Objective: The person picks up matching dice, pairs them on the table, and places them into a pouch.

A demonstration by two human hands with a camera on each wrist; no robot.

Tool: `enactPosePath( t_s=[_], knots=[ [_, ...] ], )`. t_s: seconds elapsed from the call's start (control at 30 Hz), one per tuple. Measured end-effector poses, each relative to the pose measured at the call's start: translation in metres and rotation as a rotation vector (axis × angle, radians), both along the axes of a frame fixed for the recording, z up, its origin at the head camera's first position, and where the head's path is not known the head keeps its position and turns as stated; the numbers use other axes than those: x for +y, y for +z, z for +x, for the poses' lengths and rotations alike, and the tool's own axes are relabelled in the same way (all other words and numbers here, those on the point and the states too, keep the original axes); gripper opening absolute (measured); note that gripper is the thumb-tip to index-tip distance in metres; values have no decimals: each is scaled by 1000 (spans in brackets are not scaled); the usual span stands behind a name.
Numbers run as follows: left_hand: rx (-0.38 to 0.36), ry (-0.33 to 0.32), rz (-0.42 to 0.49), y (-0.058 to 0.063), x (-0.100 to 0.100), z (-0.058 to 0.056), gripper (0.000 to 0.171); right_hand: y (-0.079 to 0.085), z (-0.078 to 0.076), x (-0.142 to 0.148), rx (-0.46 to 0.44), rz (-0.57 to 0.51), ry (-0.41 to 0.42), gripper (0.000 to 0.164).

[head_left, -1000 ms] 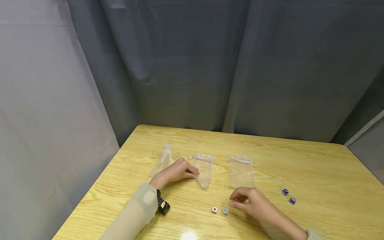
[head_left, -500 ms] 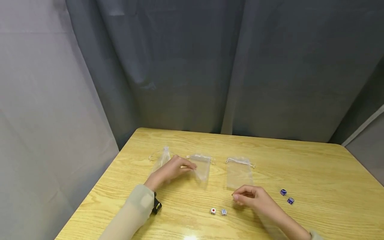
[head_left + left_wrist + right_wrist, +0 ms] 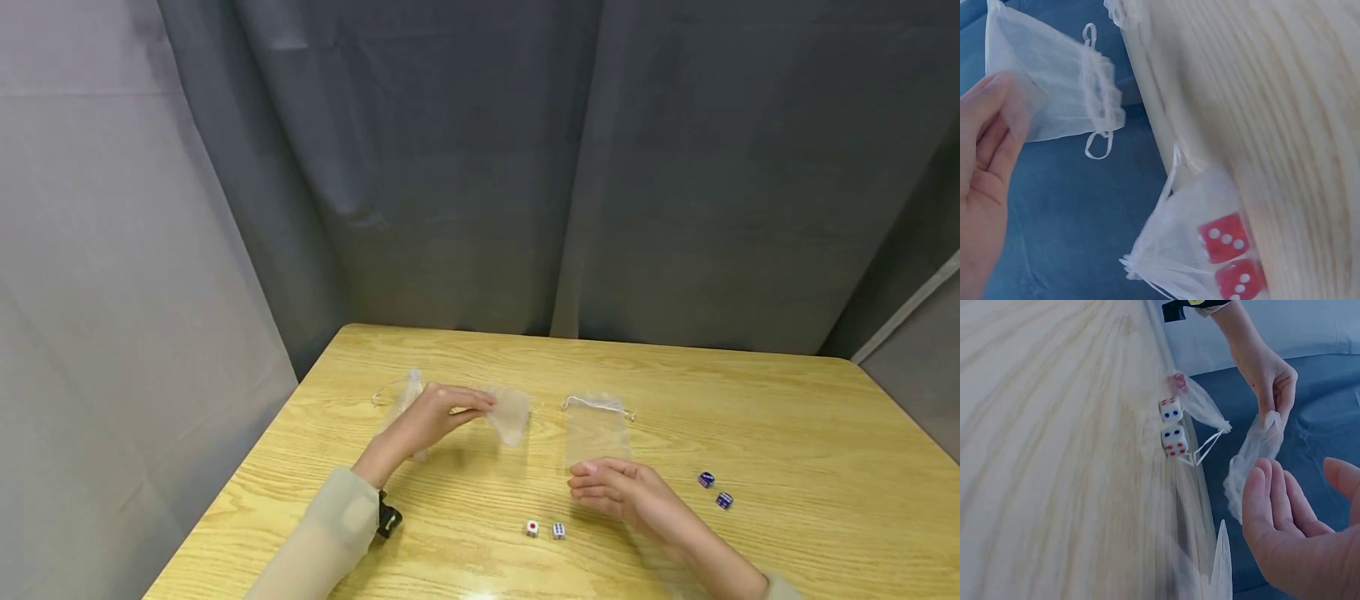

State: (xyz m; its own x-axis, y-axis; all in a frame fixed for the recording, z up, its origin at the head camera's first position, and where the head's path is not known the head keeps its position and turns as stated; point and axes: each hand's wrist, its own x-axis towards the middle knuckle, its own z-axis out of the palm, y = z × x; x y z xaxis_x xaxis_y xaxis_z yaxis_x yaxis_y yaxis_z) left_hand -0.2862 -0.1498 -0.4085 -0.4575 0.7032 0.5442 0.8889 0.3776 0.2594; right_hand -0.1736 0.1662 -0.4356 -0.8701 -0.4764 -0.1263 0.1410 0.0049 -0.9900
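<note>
My left hand point(image 3: 431, 417) pinches a sheer white drawstring pouch point(image 3: 512, 418) by its lower end and holds it above the table. In the left wrist view this pouch point(image 3: 1063, 87) hangs sideways, its gathered mouth and cord loops away from the fingers. Below the left arm lies a second pouch point(image 3: 1175, 231), drawn together at the neck, with red dice point(image 3: 1225, 237) inside. Fingers extended and holding nothing, my right hand point(image 3: 633, 498) hovers at the lower edge of a third, flat pouch point(image 3: 597, 429). Two white dice point(image 3: 545, 530) sit between the hands, towards me.
Two dark blue dice point(image 3: 715, 490) lie right of the right hand on the wooden table point(image 3: 787, 417). Dark curtains point(image 3: 450, 167) hang behind the far edge, with a pale cloth point(image 3: 112, 292) at the left.
My left hand has raised the middle pouch off the table. The right hand's fingers have straightened from a curl, and the hand has stayed near the same spot.
</note>
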Motion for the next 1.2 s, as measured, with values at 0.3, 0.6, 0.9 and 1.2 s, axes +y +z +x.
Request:
enactPosePath(
  t_s=[0.3, 0.6, 0.9, 1.2],
  knots=[
    [161, -81, 36, 10, 3, 14, 22, 1, -6, -9, -115, -180, -8, 52],
    [212, -145, 47, 12, 4, 28, 23, 1, -13, -22, -202, -255, -86, 52],
    [242, -200, 66, 11, 1, 38, 23, -3, -20, -35, -227, -283, -87, 66],
    [242, -222, 52, 10, -3, 51, 22, 0, -28, -57, -279, -274, -204, 67]
  ],
)
